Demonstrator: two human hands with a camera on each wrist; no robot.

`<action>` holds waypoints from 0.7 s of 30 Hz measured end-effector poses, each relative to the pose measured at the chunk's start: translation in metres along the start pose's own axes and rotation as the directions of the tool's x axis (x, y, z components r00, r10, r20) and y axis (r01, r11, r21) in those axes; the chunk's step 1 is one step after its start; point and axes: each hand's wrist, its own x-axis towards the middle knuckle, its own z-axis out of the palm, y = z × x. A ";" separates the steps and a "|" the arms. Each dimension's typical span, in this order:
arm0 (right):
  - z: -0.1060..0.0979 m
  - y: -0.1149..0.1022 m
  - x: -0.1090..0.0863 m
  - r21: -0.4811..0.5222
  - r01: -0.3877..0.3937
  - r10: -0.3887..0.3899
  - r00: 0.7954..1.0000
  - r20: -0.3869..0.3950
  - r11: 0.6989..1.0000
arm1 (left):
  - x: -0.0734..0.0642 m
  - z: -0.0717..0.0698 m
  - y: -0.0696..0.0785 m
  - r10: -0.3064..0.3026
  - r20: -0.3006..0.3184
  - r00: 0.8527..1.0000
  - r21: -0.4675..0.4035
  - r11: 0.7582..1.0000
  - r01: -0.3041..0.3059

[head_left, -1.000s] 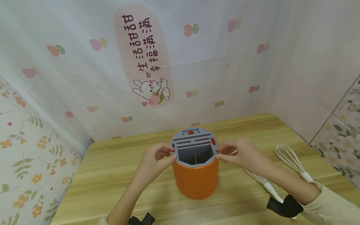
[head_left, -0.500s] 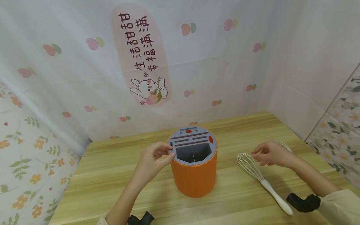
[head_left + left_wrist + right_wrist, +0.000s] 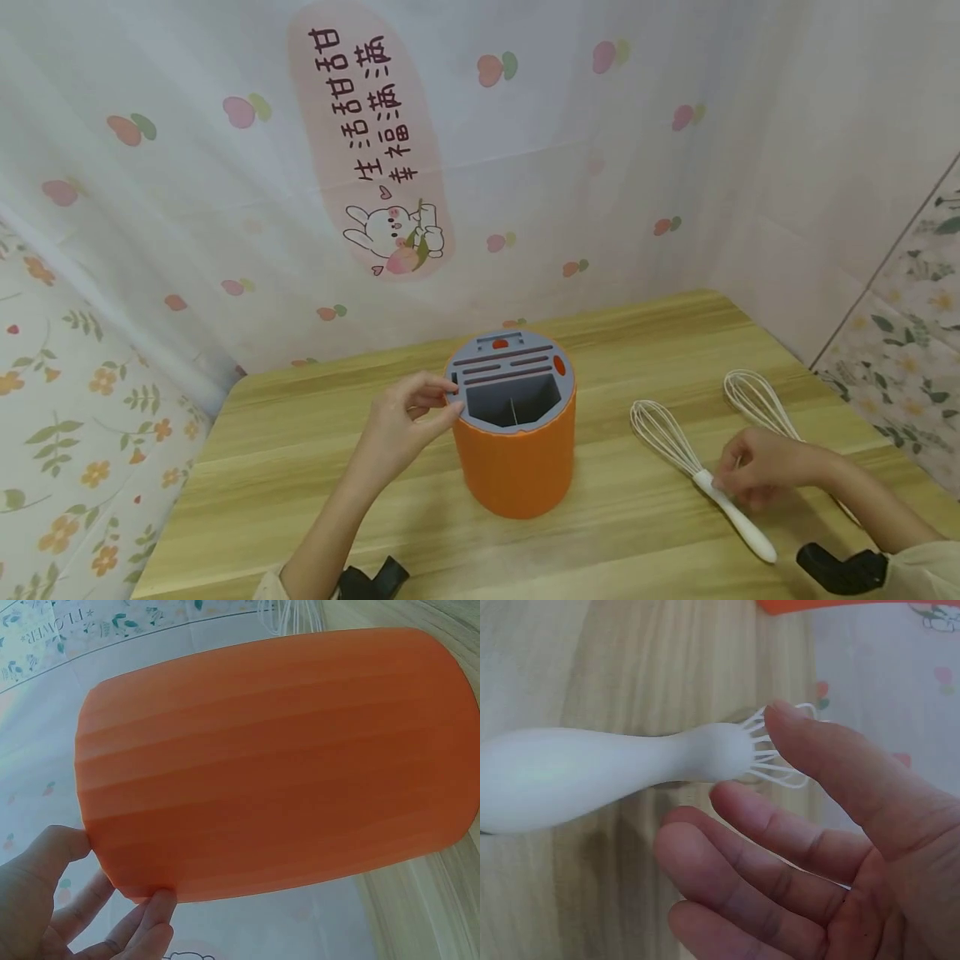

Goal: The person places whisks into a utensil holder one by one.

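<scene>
An orange utensil holder (image 3: pixel 517 475) with a grey slotted top stands upright on the table. My left hand (image 3: pixel 405 417) grips its left rim; in the left wrist view, the thumb and fingertips (image 3: pixel 159 907) meet the holder's ribbed orange wall (image 3: pixel 277 765). On the right lies a white whisk (image 3: pixel 742 525), its wires towards the back. My right hand (image 3: pixel 765 467) hovers by the neck of that whisk, fingers loosely bent and parted. In the right wrist view, the whisk handle (image 3: pixel 570 776) passes beside the thumb and fingers, with no grip on it; contact is unclear.
A second whisk (image 3: pixel 761 404) lies farther right, partly hidden behind the right hand and forearm. The wooden table (image 3: pixel 315 467) backs onto a printed curtain (image 3: pixel 555 192). More patterned cloth (image 3: pixel 82 417) hangs along the left side.
My right hand has left the holder's right rim and moved right and down to the nearer whisk. The left hand stays at the rim. The holder stays put.
</scene>
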 end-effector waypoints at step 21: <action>0.012 0.014 0.005 0.024 -0.043 0.042 0.999 0.015 0.999 | -0.002 0.001 -0.001 -0.016 -0.005 1.000 -0.026 1.000 0.016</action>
